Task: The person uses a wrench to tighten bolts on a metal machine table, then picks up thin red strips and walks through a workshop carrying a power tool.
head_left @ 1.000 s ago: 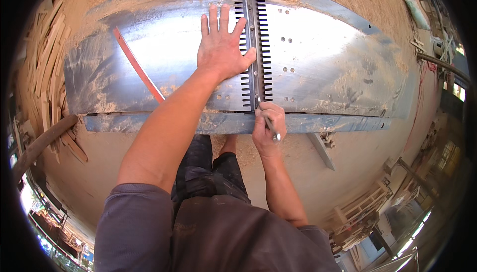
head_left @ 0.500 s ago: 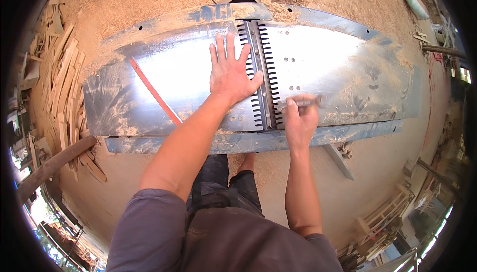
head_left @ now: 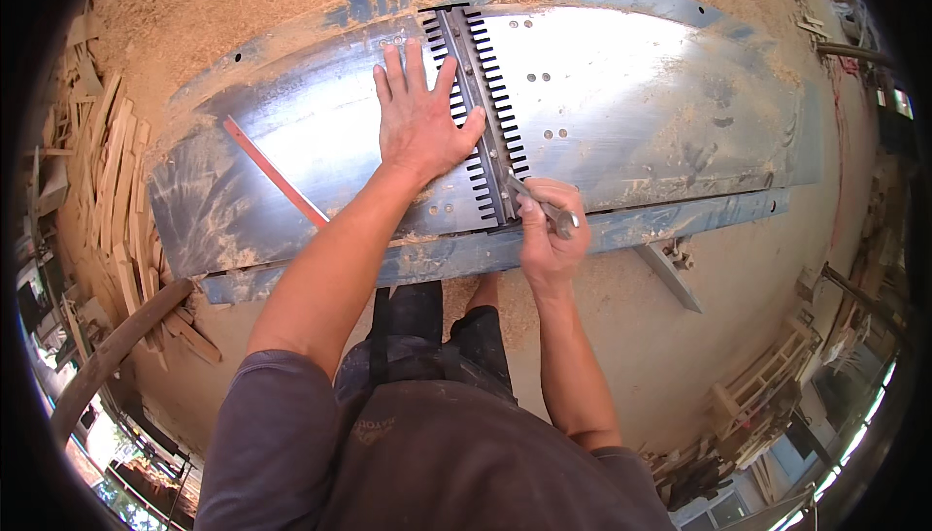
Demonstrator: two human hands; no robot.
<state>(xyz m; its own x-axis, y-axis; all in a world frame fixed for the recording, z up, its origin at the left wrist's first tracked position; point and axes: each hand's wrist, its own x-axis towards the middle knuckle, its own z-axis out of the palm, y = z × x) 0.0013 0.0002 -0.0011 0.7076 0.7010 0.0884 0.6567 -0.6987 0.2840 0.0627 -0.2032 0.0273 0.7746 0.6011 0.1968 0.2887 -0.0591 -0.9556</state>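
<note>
Wrench (head_left: 563,222): likely stiff, fairly heavy; grip mid-shaft.
Right hand (head_left: 551,242): closed around it.
Left hand (head_left: 419,131): spread flat on tabletop (head_left: 621,94).

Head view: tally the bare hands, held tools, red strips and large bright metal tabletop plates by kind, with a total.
Hands: 2 (left hand, right hand)
Held tools: 1 (wrench)
Red strip: 1
Plates: 2 (left plate, right plate)
Total: 6
</note>
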